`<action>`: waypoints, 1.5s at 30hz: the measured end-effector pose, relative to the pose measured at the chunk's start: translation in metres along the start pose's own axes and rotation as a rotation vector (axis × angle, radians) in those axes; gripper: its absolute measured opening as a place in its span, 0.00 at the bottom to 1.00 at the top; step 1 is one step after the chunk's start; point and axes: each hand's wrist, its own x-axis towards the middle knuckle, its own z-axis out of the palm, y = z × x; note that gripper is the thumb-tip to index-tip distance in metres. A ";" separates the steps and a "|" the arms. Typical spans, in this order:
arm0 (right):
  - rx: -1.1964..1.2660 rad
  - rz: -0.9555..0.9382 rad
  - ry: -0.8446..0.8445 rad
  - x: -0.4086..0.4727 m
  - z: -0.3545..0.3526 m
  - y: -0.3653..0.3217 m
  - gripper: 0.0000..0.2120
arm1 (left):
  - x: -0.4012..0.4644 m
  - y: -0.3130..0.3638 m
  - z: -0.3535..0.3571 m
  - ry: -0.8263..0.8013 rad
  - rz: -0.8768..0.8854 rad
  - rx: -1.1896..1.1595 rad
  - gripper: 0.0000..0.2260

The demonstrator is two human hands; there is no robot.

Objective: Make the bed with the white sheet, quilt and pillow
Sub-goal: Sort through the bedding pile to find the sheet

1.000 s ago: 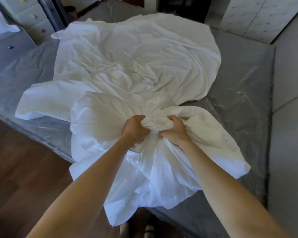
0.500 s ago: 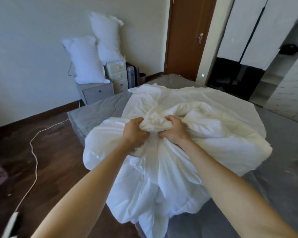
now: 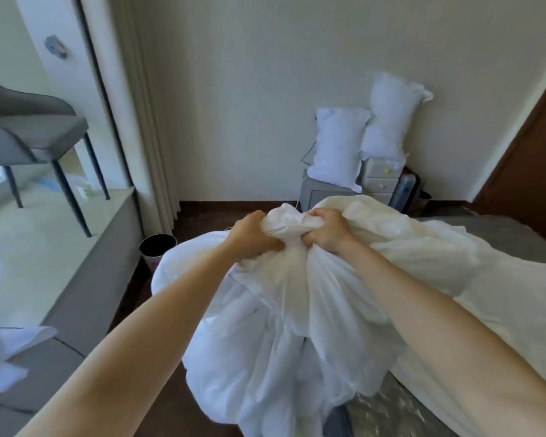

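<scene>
Both hands fisted on the white quilt [image 3: 297,326]: left hand [image 3: 252,233] and right hand [image 3: 327,230] side by side, each grip clamped on one bunched fold. Quilt hangs lifted, far end trailing on the bed [image 3: 501,228]. Two pillows [image 3: 338,146] against the wall.

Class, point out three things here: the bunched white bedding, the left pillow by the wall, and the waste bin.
White bedding [image 3: 297,326], head view: hanging folds.
Left pillow [image 3: 339,146], head view: front face.
Waste bin [image 3: 157,247], head view: rim.
</scene>
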 end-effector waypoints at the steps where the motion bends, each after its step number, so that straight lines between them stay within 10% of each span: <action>1: 0.012 -0.012 -0.029 0.014 0.019 -0.010 0.16 | 0.006 -0.016 -0.014 -0.007 -0.038 0.004 0.26; 10: 0.035 -0.134 -0.321 0.144 0.165 -0.084 0.13 | 0.029 -0.147 -0.127 0.069 -0.366 -0.020 0.48; 22: -0.015 -0.352 -0.580 0.349 0.299 -0.163 0.10 | 0.140 -0.206 -0.211 0.466 -0.739 0.017 0.45; 28: -0.025 -0.520 -0.645 0.401 0.333 -0.226 0.13 | 0.154 -0.235 -0.194 0.762 -1.233 -0.600 0.64; 34: -0.030 -0.786 -0.661 0.429 0.335 -0.282 0.07 | 0.226 -0.240 -0.193 0.678 -0.918 -0.751 0.69; 37: -0.032 -0.927 -0.644 0.441 0.326 -0.319 0.09 | 0.268 -0.266 -0.202 1.001 -0.804 -1.019 0.65; 45: -0.027 -1.272 -0.442 0.485 0.316 -0.444 0.13 | 0.357 -0.250 -0.319 1.430 -0.270 -0.662 0.58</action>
